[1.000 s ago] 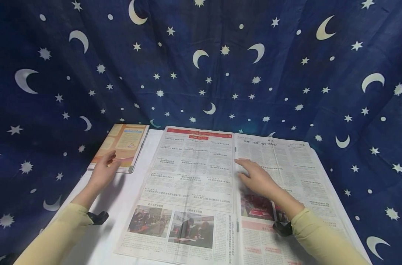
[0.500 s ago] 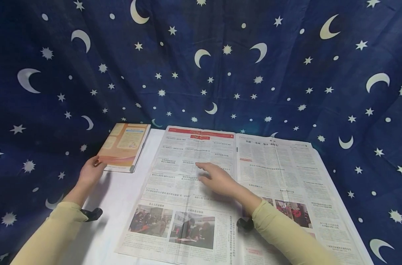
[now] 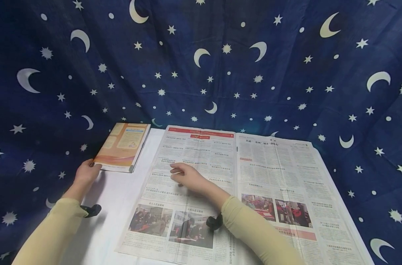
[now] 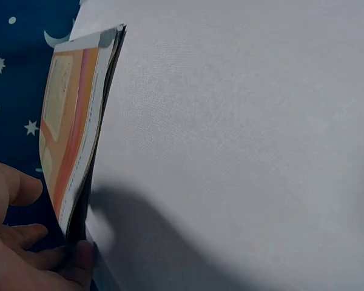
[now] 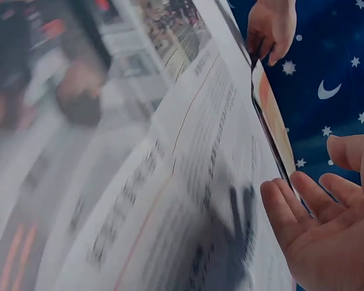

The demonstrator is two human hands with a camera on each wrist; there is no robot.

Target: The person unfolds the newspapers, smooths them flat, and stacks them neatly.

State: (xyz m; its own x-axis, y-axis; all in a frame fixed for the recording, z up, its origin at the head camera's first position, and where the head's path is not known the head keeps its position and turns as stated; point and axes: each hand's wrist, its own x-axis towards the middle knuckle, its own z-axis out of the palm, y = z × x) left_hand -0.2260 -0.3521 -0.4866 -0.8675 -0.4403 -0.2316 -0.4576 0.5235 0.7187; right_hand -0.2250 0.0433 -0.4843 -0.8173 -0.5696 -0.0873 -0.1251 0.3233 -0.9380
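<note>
At the left of the head view an orange book (image 3: 123, 145) lies on the white table, its page edges toward me. My left hand (image 3: 87, 173) grips its near left corner. In the left wrist view, the fingers (image 4: 30, 235) meet the corner, and a dark gap shows beneath the cover (image 4: 67, 121). Right of the book, a newspaper (image 3: 254, 176) is spread wide. My right hand (image 3: 189, 177) hovers over its left page with loosely bent fingers and nothing in them; the right wrist view shows these fingers (image 5: 279, 206) apart from the book (image 5: 278, 118).
A dark blue curtain (image 3: 181, 48) with moons and stars surrounds the table at the back and sides. A white strip of table (image 3: 134, 191) runs between book and newspaper. Each wrist wears a black device, such as the one (image 3: 215, 222) on the right.
My left hand has moved from over the book's near part left and down to its corner. My right hand has travelled left, from the newspaper's fold across the left page. Book and newspaper stay put.
</note>
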